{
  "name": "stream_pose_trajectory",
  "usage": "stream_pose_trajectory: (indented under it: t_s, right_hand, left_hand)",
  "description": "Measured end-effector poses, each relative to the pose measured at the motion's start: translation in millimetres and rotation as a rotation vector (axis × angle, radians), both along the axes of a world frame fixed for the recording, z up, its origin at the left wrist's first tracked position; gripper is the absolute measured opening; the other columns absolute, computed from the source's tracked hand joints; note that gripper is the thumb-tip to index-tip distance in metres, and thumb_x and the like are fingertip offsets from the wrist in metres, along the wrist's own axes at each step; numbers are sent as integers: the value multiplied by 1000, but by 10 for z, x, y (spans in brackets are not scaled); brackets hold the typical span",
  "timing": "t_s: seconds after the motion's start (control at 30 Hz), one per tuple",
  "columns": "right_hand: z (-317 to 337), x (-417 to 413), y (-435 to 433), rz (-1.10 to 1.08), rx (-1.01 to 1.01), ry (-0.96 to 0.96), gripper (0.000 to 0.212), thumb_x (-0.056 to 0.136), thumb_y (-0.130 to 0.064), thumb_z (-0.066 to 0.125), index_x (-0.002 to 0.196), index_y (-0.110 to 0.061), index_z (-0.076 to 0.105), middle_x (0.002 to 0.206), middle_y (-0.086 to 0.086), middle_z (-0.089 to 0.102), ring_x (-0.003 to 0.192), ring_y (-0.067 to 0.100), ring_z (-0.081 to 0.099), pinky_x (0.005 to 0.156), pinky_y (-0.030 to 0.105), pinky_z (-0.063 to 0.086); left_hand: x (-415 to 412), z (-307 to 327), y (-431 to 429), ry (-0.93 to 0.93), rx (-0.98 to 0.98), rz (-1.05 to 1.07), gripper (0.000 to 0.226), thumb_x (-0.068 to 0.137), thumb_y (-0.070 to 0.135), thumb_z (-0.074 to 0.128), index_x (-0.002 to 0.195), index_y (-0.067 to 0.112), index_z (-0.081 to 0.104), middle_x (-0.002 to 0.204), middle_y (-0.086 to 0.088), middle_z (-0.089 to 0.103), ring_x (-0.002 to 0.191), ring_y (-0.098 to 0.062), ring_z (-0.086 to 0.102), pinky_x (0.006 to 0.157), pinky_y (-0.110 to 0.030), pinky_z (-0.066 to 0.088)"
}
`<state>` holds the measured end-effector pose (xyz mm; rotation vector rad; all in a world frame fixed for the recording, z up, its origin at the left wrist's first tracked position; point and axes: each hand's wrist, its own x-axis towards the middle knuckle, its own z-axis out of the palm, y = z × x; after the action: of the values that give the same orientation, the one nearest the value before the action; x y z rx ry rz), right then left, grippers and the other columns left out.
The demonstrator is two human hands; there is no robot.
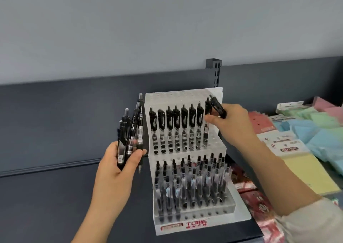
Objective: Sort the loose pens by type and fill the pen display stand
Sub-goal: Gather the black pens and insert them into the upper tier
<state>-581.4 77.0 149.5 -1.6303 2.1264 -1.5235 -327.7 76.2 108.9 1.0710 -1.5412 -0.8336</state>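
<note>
L hand [118, 165] is gripping a bunch of black pens [130, 131]; R hand [234, 125] is pinching one pen [217, 105] at top row of stand [219, 222], front reading red "TOME".

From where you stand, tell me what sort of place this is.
Probably a stationery shop: a white tiered pen display stand, packs of coloured sticky notes, and a slotted shelving upright.

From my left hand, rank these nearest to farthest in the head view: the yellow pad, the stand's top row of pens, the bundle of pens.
1. Bundle of pens: gripped in the left hand.
2. Top row of pens: to its right, in the display stand.
3. Yellow pad: far right, beyond the right hand pinching a pen.
</note>
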Motion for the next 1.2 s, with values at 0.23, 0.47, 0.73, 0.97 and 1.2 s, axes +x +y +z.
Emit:
stream_pose_trajectory:
  t_s: [0.23, 0.47, 0.73, 0.97, 1.2]
  right_hand:
    - [-83, -83, 4, 106, 51, 66, 36, 81, -27, 71, 62, -7, 49, 52, -1, 41, 49, 15, 34, 50, 28, 29]
    - [-71, -86, 91, 104, 21, -37, 34, 81, -43, 66, 71, -15, 50, 58, -6, 41, 52, 10, 38, 51, 24, 29]
    - [19, -49, 202, 189, 51, -385, 29, 95, -46, 40, 85, -19, 37, 72, 0, 42, 59, 11, 39, 57, 28, 38]
    - [43, -32, 256, 159, -111, -354, 26, 94, -30, 52, 88, -4, 56, 77, 0, 61, 68, 4, 53, 65, 18, 43]
    - [180, -35, 283, 60, -307, -370, 15, 89, -25, 61, 79, -15, 64, 59, -5, 54, 53, 5, 47, 52, 14, 43]
  left_hand:
    - [-72, -70, 216, 3, -1, 75, 5, 88, 23, 59, 90, 28, 60, 86, 4, 70, 71, -8, 58, 55, -4, 40]
    - [-105, -45, 241, -4, -9, 70, 5, 87, 26, 59, 91, 28, 60, 87, 0, 70, 75, -2, 59, 57, -2, 39]
    - [-121, -3, 100, 11, 12, 27, 4, 88, 26, 58, 90, 30, 58, 90, 8, 69, 78, 6, 58, 64, -15, 37]
    - [-115, -48, -36, 13, 44, -13, 5, 88, 27, 58, 92, 30, 59, 93, 9, 69, 81, 7, 57, 67, -18, 38]
    - [-101, -75, -84, 7, 48, -37, 6, 88, 27, 58, 93, 29, 59, 93, 8, 69, 82, 7, 58, 68, -17, 38]
